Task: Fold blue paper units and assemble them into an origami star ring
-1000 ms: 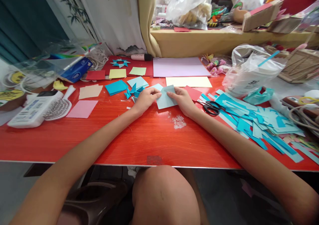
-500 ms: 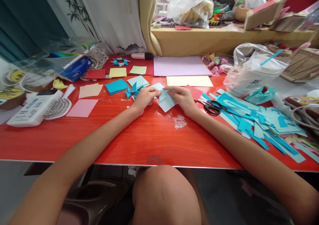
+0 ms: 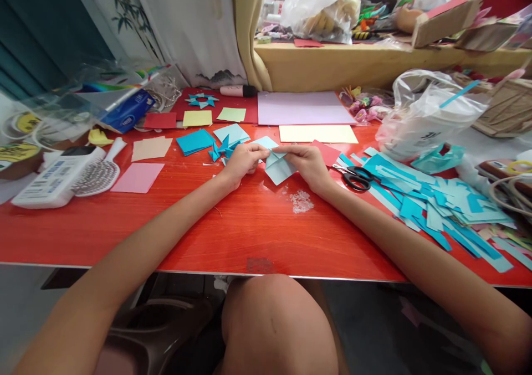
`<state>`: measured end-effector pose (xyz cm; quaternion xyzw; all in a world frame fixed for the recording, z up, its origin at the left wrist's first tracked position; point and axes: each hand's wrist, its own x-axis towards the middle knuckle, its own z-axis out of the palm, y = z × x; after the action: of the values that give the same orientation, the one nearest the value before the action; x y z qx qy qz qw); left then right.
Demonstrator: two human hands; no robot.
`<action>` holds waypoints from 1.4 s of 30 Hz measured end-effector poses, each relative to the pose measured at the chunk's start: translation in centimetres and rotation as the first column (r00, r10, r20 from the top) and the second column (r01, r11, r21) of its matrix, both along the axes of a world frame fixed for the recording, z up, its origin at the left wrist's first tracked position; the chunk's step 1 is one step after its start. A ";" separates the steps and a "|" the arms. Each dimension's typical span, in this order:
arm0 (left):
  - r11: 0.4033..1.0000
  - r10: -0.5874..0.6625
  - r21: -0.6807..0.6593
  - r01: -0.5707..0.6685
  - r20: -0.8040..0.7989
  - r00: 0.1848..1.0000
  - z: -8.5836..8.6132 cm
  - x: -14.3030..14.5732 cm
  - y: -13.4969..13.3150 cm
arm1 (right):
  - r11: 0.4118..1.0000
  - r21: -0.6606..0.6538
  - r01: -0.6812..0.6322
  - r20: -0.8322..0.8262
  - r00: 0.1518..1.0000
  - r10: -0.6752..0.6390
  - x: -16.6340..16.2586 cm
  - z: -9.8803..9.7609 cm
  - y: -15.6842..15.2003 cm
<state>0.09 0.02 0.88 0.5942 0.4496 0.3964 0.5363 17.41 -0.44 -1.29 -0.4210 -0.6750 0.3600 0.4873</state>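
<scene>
Over the middle of the red table (image 3: 195,236), both hands hold a creased light blue sheet of paper (image 3: 279,170), one corner pointing toward me. My left hand (image 3: 244,163) pinches its left corner between thumb and fingers. My right hand (image 3: 308,164) grips the upper right edge, index finger stretched along it; the thumb is mostly hidden. Just behind the left hand lie folded blue paper pieces (image 3: 221,149). Another light blue sheet (image 3: 265,142) shows past the fingertips. A red paper square (image 3: 326,153) lies beyond the right hand.
Black-handled scissors (image 3: 356,178) and a heap of blue paper strips (image 3: 440,198) lie right. A bagged cup (image 3: 428,117) stands behind them. To the left are a hairbrush (image 3: 97,174), a pink sheet (image 3: 138,178) and a blue stack (image 3: 194,142). A folded star ring (image 3: 201,100) lies at the back.
Both hands keep their hold on the light blue paper, with at most a slight shift of the fingers. The whole view has shifted slightly.
</scene>
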 end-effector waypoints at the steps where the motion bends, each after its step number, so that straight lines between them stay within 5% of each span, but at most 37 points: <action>1: 1.000 -0.003 -0.004 0.003 -0.006 1.000 0.0 0.0 0.0 | 1.000 -0.003 0.006 0.003 1.000 -0.006 0.0 0.0 0.0; 12: 0.999 -0.004 0.036 0.006 -0.047 0.999 -0.2 0.1 0.2 | 1.000 -0.017 -0.016 0.014 1.000 0.016 -0.1 0.1 -0.3; 16: 0.989 0.041 0.149 -0.016 -0.166 0.985 -0.7 -0.1 0.4 | 1.000 -0.022 -0.017 0.038 0.999 0.018 -0.1 0.3 -0.4; 26: 0.927 0.100 0.375 0.013 -0.281 0.955 -0.5 -0.6 1.0 | 0.950 -0.238 -0.201 -0.205 0.967 0.153 0.0 1.1 -0.3; 42: 0.877 0.129 0.475 0.068 -0.370 0.920 -0.4 -0.3 0.4 | 0.855 -0.417 -0.308 -0.235 0.946 0.226 0.4 1.2 0.0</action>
<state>-0.22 0.43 0.52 0.7677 0.4446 0.3772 0.2659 17.76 -0.41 -0.11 -0.3902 -0.5796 0.6060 0.3802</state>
